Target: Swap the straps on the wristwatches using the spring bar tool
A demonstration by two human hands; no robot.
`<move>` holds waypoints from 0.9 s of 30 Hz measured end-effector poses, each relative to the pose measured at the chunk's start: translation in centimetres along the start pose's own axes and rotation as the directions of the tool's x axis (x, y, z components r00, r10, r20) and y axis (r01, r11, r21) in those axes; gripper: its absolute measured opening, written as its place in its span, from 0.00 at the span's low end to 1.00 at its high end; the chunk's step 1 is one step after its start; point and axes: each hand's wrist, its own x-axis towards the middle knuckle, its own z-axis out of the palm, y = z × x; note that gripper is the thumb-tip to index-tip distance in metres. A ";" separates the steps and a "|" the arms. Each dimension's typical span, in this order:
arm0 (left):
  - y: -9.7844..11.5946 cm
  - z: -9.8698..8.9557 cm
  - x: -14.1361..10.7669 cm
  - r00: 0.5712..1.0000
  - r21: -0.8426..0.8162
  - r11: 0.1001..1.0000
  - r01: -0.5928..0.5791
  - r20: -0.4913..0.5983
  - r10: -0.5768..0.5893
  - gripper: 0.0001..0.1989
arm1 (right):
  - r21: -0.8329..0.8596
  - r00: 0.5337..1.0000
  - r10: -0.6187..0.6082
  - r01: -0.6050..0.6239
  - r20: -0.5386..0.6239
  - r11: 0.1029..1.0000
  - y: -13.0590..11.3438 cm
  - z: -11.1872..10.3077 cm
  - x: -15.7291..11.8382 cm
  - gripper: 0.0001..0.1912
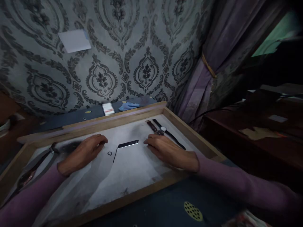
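My left hand (82, 153) hovers low over the white lining of a shallow wooden tray (193, 134), fingers loosely bent and nothing visible in them. Across from it, my right hand (169, 151) has its fingers curled together; a tiny pale glint shows by the fingertips, too small to name. Between the hands lies a dark flat blade-like strip (127, 144) with a small hole at one end. A thin dark line (115, 155) touches its left end, and a small black curl (109, 153) is beside that. A brown-strapped watch (151, 125) lies just beyond my right fingers, next to a black-strapped watch (163, 129).
Another watch (26, 178) lies at the tray's left side, partly behind my left forearm. Past the far rim are a blue cloth (129, 106) and a small white packet (108, 108). A patterned wall and a tied purple curtain (197, 91) stand behind; a dark red surface (236, 126) is at right.
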 end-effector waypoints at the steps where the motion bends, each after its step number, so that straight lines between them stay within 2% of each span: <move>1: 0.0 0.6 -0.8 1.000 -0.007 1.000 0.001 -0.011 -0.001 0.13 | -0.044 0.999 0.009 -0.007 0.034 0.999 -0.8 0.2 1.1 0.09; 3: 0.4 1.7 -1.7 1.000 -0.026 1.000 -0.014 -0.023 0.013 0.11 | -0.116 0.998 0.025 -0.018 0.056 0.993 -1.9 0.8 3.2 0.06; 6: 1.1 3.4 -2.3 0.997 -0.027 0.998 -0.049 -0.058 0.047 0.08 | -0.128 0.997 0.020 -0.011 0.069 0.992 -2.3 1.9 5.4 0.05; 10: 1.8 4.9 -2.1 0.996 0.054 0.996 -0.065 -0.060 0.068 0.04 | -0.101 0.999 -0.007 0.012 0.054 0.995 -1.6 3.1 6.5 0.04; 13: 1.9 5.0 -1.7 0.998 0.103 0.994 -0.038 -0.041 0.043 0.05 | -0.065 0.997 -0.065 0.067 0.031 0.996 -0.7 3.9 7.3 0.06; 19: 1.3 3.8 -1.4 0.999 0.228 0.972 0.051 -0.018 -0.049 0.05 | 0.014 0.995 -0.090 0.091 -0.041 0.996 -0.7 4.9 11.2 0.10; 23: 0.1 1.6 -1.9 0.988 0.329 0.932 0.153 -0.024 -0.154 0.06 | 0.041 0.990 -0.079 0.084 -0.120 0.996 -1.2 5.4 12.6 0.12; 25: -1.0 -0.2 -2.4 0.964 0.385 0.884 0.264 -0.070 -0.257 0.07 | 0.064 0.978 -0.083 0.097 -0.192 0.993 -1.0 5.6 12.5 0.13; 27: -2.4 -2.2 -3.2 0.911 0.434 0.803 0.408 -0.142 -0.386 0.08 | 0.085 0.961 -0.106 0.132 -0.257 0.988 -0.7 5.6 12.1 0.15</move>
